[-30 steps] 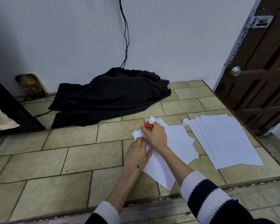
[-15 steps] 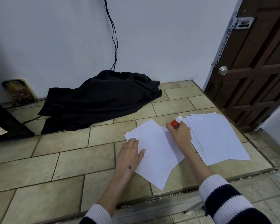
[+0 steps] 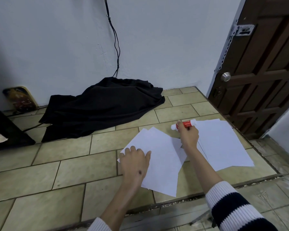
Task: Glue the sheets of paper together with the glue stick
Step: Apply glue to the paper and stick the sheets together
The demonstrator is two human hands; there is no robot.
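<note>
Two overlapping white sheets [image 3: 162,157] lie skewed on the tiled floor. My left hand [image 3: 134,161] rests flat on their left part, fingers spread, pressing them down. My right hand [image 3: 188,136] hovers just past the sheets' upper right corner and grips a red glue stick [image 3: 186,124]. The stick lies nearly level in the fist and shows white at both ends. To the right, a fanned stack of several more white sheets [image 3: 223,144] lies on the floor, its left edge partly hidden by my right wrist.
A black cloth [image 3: 103,104] is heaped against the white wall, with a cable [image 3: 115,39] hanging above it. A brown wooden door [image 3: 260,72] stands at the right. Dark furniture [image 3: 5,130] and a leaning framed picture [image 3: 20,99] are at the left.
My right hand carried the glue stick from the sheets' upper left corner rightward to the gap beside the stack, and the stick turned level. My left hand stayed on the sheets.
</note>
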